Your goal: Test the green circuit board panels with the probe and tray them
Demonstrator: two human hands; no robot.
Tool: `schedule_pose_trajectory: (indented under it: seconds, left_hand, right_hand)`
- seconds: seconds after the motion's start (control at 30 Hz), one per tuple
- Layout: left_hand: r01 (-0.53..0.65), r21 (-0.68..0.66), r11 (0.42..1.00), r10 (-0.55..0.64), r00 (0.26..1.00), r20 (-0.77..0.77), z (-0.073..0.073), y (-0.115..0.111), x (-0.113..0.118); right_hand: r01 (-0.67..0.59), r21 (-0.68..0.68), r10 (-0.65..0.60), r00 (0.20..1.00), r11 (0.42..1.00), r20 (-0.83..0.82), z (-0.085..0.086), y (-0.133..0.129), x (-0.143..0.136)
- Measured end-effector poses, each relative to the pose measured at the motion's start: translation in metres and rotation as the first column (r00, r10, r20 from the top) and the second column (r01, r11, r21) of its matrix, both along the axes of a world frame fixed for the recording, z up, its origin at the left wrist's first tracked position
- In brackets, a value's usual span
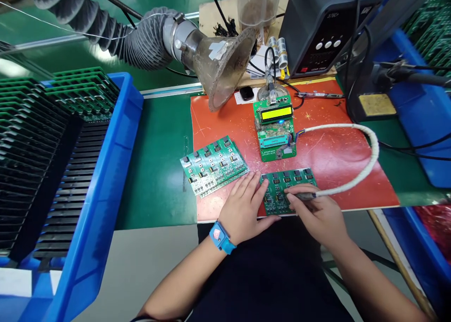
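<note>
My right hand [319, 214] grips a dark probe [306, 196] on a white sleeved cable [373, 148], its tip over the middle of a green circuit board [287, 178]. Beside that board's left edge lies my left hand [246, 202], palm down, fingers stretched out and thumb along the lower edge. It wears a blue wrist strap [221, 237]. Left of it, a second stack of green boards [214, 164] rests tilted on the red mat [225, 124]. The cable runs to a green programmer board [276, 129] with a lit yellow display.
A blue bin [120, 124] with racked boards stands at the left. A fume funnel [225, 63] on a grey hose overhangs the mat's back. A soldering station [324, 30] sits behind, and another blue bin [405, 106] at the right.
</note>
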State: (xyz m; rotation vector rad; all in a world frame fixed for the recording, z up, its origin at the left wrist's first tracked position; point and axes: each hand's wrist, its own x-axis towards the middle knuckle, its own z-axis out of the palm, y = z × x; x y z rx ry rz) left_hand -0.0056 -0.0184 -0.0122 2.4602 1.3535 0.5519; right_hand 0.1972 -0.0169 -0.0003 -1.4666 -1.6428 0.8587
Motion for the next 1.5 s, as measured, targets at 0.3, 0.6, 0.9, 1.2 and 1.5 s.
schedule_pose_trajectory:
  seconds: [0.3, 0.6, 0.9, 1.2, 1.5]
  left_hand:
    - [0.007, 0.009, 1.000, -0.007, 1.000, -0.004, 0.000, 0.001, 0.000]
    - [0.009, 0.005, 1.000, -0.009, 1.000, 0.001, -0.002, 0.000, 0.000]
    - [0.010, -0.002, 1.000, -0.010, 1.000, -0.013, -0.001, 0.000, -0.001]
    - [0.002, 0.006, 1.000, -0.002, 1.000, -0.024, 0.000, -0.001, 0.000]
    - [-0.003, 0.002, 1.000, 0.003, 1.000, -0.024, 0.000, 0.000, 0.001]
  right_hand:
    - [0.020, 0.023, -0.019, 0.999, 1.000, -0.039, 0.001, -0.005, -0.005]
    - [-0.049, 0.043, 0.051, 0.998, 0.998, -0.036, -0.006, -0.004, -0.018]
    - [-0.064, 0.135, 0.060, 0.998, 0.989, 0.033, -0.005, -0.003, -0.021]
    - [-0.059, 0.218, 0.037, 0.994, 0.974, 0.106, -0.007, -0.003, -0.027]
    - [-0.078, 0.197, 0.068, 0.996, 0.977, 0.055, -0.007, -0.004, -0.024]
